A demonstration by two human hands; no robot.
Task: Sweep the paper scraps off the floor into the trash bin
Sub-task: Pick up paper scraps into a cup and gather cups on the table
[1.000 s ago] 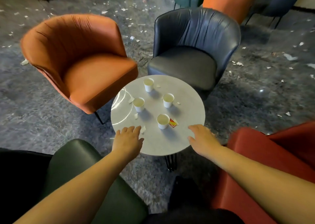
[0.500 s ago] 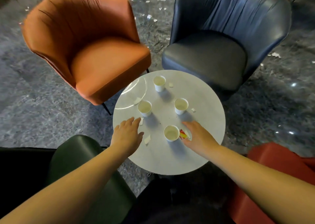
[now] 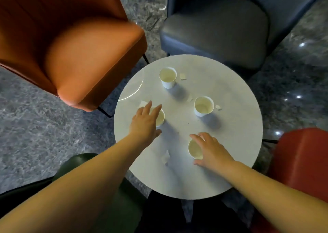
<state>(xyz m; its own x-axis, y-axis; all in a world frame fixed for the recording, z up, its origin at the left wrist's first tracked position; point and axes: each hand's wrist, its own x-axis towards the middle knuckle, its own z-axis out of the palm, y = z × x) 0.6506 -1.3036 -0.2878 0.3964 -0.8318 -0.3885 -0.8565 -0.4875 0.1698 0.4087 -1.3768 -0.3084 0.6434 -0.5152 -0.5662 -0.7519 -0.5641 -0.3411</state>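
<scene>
Left hand point(image 3: 144, 122) open over one unmarked cup point(image 3: 160, 118); right hand point(image 3: 211, 150) grips another point(image 3: 194, 150).

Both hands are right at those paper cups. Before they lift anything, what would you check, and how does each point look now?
1. Left hand around its cup: not ok, fingers spread above it, no grip yet.
2. Right hand around the near cup: cannot tell, fingers curve over the rim, grip unclear.
3. Cups upright: ok, all four stand, including the far cup and the right cup.
4. Cups empty: cannot tell.
5. Scraps on the table: not ok, several lie there, one beside the near cup.
6. Trash bin in sight: not ok.
</scene>
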